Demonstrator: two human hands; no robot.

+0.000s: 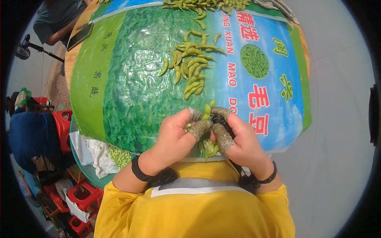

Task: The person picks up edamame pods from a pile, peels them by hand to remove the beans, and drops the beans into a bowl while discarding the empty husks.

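Both hands meet near the front edge of a printed plastic sheet [139, 59]. My left hand [174, 133], with wrapped thumb and finger, is closed on a green pod [206, 111]. Close beside it, my right hand [244, 139] has its wrapped fingers bent together next to the pod; what they hold is hidden. Pale green opened pods [210, 147] lie just below the fingertips. A loose pile of pods [192, 65] is spread on the sheet beyond the hands.
A larger heap of pods [206, 4] lies at the far edge. A phone [80, 36] rests at the far left, near a person's arm [59, 33]. Shelled beans [120, 157] and a white cloth [101, 158] are on a green surface at lower left, near red stools [85, 196].
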